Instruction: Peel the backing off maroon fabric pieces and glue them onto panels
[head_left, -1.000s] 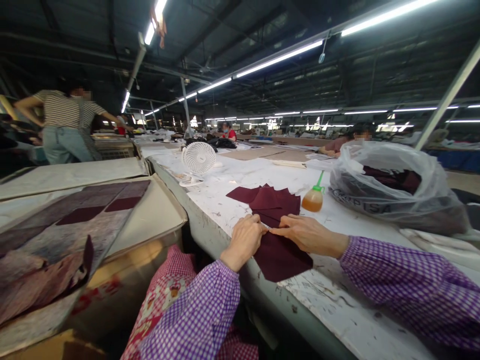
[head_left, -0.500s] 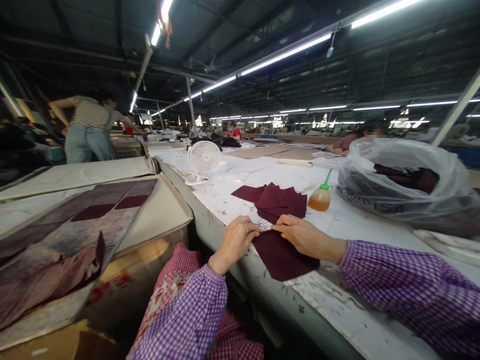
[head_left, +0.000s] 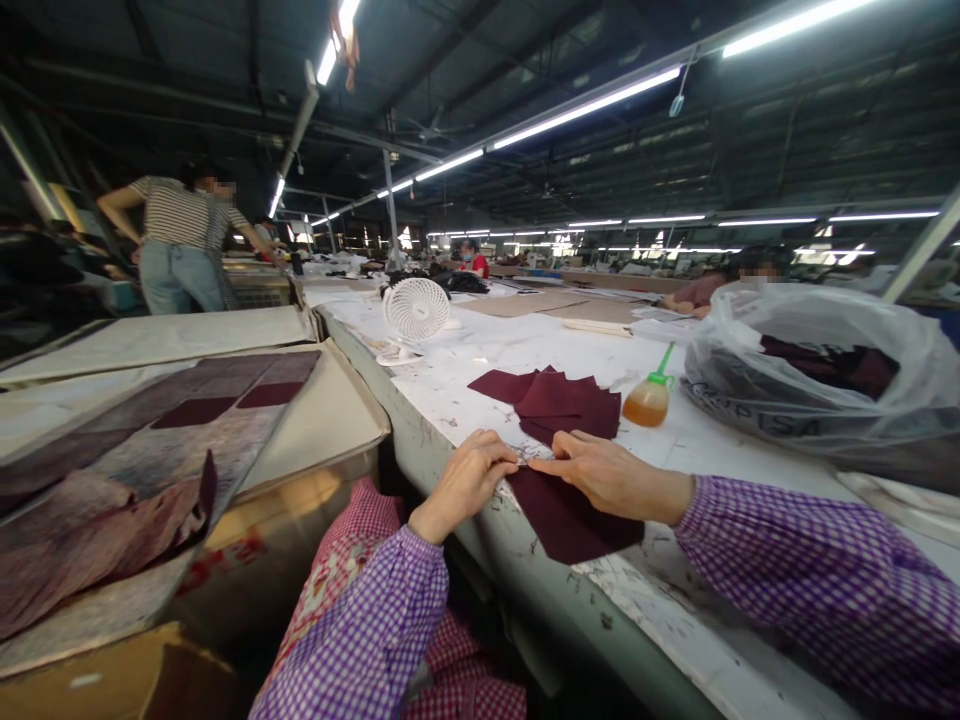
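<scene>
A dark maroon fabric piece (head_left: 566, 515) lies at the near edge of the white worktable (head_left: 675, 620). My left hand (head_left: 469, 480) is curled, its fingertips pinching the piece's far left corner. My right hand (head_left: 607, 475) lies over the cloth's top edge with fingers pressed together, pointing left to meet the left hand. Beyond them a fanned pile of several more maroon pieces (head_left: 559, 400) rests on the table. Both forearms wear purple checked sleeves.
An amber squeeze bottle with a green nozzle (head_left: 649, 398) stands right of the pile. A clear plastic bag of dark cloth (head_left: 817, 385) sits at the right. A small white fan (head_left: 415, 312) stands farther back. Boards with maroon pieces (head_left: 187, 420) are on my left. People work beyond.
The view has shifted a little. My hands stay on the maroon piece's far edge, and the fingertips have drawn together again at its corner.
</scene>
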